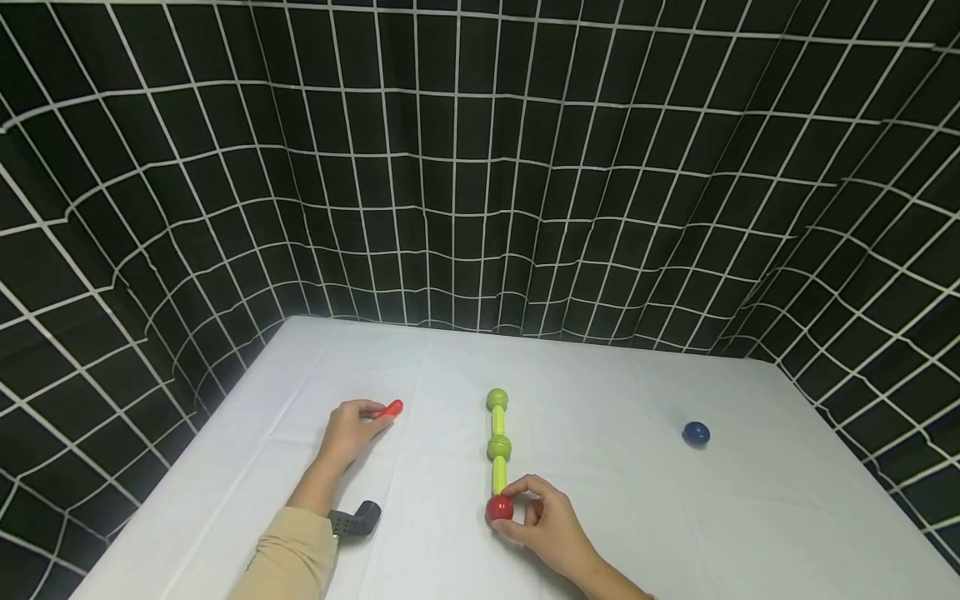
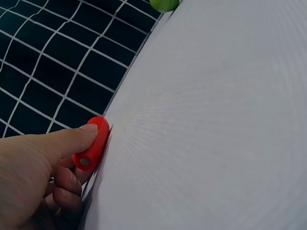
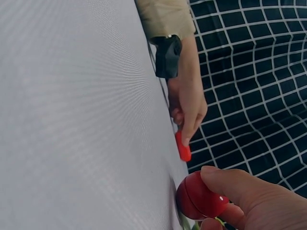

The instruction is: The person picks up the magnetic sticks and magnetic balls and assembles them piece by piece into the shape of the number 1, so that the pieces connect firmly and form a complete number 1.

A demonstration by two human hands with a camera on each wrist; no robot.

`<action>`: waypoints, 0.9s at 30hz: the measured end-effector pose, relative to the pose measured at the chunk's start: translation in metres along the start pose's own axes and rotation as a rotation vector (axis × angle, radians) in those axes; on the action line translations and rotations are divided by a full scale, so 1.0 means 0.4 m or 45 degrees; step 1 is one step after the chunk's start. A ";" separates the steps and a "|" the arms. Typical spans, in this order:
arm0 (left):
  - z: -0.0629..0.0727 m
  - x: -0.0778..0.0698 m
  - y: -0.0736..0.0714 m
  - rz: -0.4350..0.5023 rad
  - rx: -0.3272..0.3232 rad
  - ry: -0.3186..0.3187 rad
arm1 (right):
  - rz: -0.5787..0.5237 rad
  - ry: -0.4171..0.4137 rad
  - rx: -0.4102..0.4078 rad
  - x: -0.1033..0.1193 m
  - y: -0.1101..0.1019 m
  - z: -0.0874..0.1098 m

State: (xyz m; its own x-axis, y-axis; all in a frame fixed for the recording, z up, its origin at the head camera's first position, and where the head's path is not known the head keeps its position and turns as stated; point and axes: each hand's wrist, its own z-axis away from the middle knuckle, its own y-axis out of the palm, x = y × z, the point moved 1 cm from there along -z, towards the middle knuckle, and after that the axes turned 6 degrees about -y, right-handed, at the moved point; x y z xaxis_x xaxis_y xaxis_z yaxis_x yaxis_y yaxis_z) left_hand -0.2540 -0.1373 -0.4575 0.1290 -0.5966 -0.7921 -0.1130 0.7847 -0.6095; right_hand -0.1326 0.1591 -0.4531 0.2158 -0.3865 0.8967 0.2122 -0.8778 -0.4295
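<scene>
Between thumb and fingers, my left hand [image 1: 350, 431] pinches a short red rod [image 2: 93, 143] with a small grey disc in its end, at the table's left. My right hand [image 1: 549, 523] holds a dark red ball [image 3: 199, 195] by thumb and fingers, at the near end of a line of pieces. That line runs away from me: a yellow-green rod [image 1: 499, 473], a green ball [image 1: 498, 447], another yellow-green rod [image 1: 498, 420] and a far green ball [image 1: 497, 399]. The red ball appears to meet the nearest rod; whether they are joined I cannot tell.
A dark blue ball [image 1: 696, 433] lies on the right side of the white-covered table [image 1: 600, 400]. Black cloth with a white grid [image 1: 480, 183] hangs behind and at both sides. A dark camera mount [image 1: 357, 519] sticks out from the left wrist.
</scene>
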 end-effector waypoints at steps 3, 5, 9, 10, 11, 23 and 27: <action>-0.002 0.003 0.003 -0.006 0.019 0.005 | 0.002 -0.006 -0.001 0.002 -0.002 0.001; -0.003 0.004 0.004 -0.002 0.022 0.013 | 0.000 -0.013 -0.001 0.006 -0.004 0.002; -0.004 0.003 0.003 0.000 0.038 0.020 | -0.012 -0.032 -0.002 0.015 -0.006 0.002; -0.003 0.002 0.002 0.005 0.046 0.014 | -0.011 -0.038 -0.001 0.016 -0.006 0.002; -0.001 0.000 0.001 0.015 0.053 0.007 | -0.008 -0.042 -0.002 0.016 -0.006 0.002; -0.001 -0.016 0.019 0.290 0.149 -0.129 | 0.016 -0.006 -0.009 0.010 -0.010 -0.001; 0.002 -0.023 0.029 0.388 0.184 -0.164 | 0.033 -0.003 -0.014 0.008 -0.013 -0.005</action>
State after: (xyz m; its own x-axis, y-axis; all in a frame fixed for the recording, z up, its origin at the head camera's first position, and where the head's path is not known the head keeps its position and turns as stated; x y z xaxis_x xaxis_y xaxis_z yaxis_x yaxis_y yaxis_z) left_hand -0.2557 -0.1226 -0.4573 0.2352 -0.3129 -0.9202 -0.0264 0.9444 -0.3278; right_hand -0.1349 0.1620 -0.4479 0.2232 -0.4084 0.8851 0.1960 -0.8706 -0.4512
